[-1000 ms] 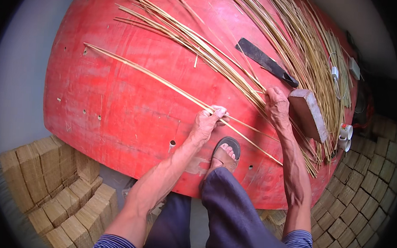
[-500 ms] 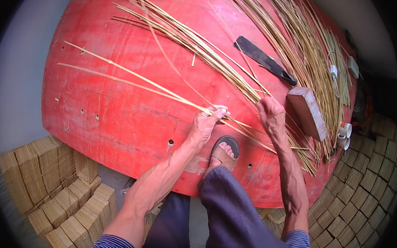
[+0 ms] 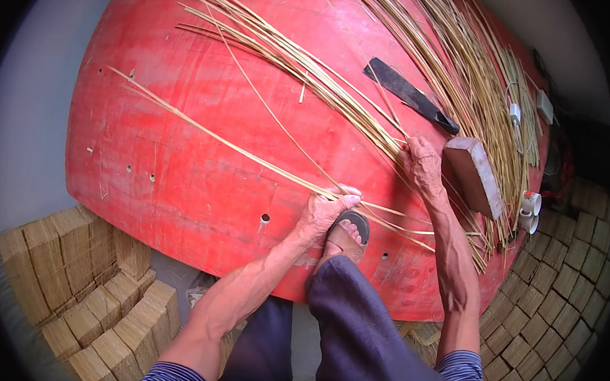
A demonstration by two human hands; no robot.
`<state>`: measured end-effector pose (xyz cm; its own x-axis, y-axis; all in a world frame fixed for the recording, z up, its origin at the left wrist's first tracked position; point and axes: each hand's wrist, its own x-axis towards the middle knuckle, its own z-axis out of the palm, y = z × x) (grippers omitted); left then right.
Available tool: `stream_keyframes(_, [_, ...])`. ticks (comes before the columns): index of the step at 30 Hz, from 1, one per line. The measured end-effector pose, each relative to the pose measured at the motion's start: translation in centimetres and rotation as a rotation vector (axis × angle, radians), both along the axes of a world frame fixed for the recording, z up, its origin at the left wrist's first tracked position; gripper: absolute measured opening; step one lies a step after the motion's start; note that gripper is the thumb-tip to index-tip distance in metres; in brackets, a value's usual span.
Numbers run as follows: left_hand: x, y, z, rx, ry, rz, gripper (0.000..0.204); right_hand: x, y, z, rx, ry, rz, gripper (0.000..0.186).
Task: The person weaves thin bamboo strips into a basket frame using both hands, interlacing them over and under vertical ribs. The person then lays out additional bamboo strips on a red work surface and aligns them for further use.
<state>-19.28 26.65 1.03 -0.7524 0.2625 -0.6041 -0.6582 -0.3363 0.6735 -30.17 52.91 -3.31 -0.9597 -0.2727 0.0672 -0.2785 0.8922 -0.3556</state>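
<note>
My left hand is closed on several long, thin pale bamboo strips, just above my sandalled foot on the red board; one strip slants from the hand toward the top. My right hand is bent round the lower part of a bundle of similar strips, with fingers curled on some of them. Right beside it are a reddish brick and a long dark, flat piece with a curved end.
A large heap of strips covers the board's right side, along with a white cable with plastic fittings and two white cups at the edge. Stacked bundled blocks lie lower left; more line the right side. A grey wall stands at left.
My left hand has shifted slightly right and down, now holding more strips, including the slanting one. My right hand dipped slightly, then shifted back toward the bundle.
</note>
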Motion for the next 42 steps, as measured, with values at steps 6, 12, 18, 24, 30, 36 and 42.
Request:
stream_keyframes(6, [0.4,0.3,-2.1,0.185,-0.055,0.11,0.024,-0.5,0.1,-1.4,0.135,-0.001,0.047,0.007])
stream_keyframes(12, [0.7,0.6,-2.9,0.248,-0.069,0.13,0.024,-0.9,0.6,-0.2,0.107,-0.035,0.11,0.006])
stream_keyframes(18, [0.5,0.7,-2.7,0.31,-0.067,0.165,0.029,0.7,-2.5,6.9,-0.326,-0.168,0.185,0.007])
stream_keyframes(24, [0.3,1.3,-3.7,0.375,-0.073,0.213,0.032,4.7,-5.7,6.2,-0.5,-0.52,0.243,0.009])
stream_keyframes(30, [1.1,1.3,-3.4,0.251,-0.062,0.191,0.031,-0.8,-1.7,1.6,-0.136,-0.04,-0.053,0.009])
stream_keyframes(36, [1.4,1.1,-3.5,0.181,-0.011,0.167,0.03,-2.4,-3.6,-1.3,0.181,-0.069,-0.026,0.006])
stream_keyframes(42, [1.1,1.1,-3.4,0.168,0.01,0.186,0.03,-3.7,-2.3,-1.4,-0.11,-0.232,-0.059,0.007])
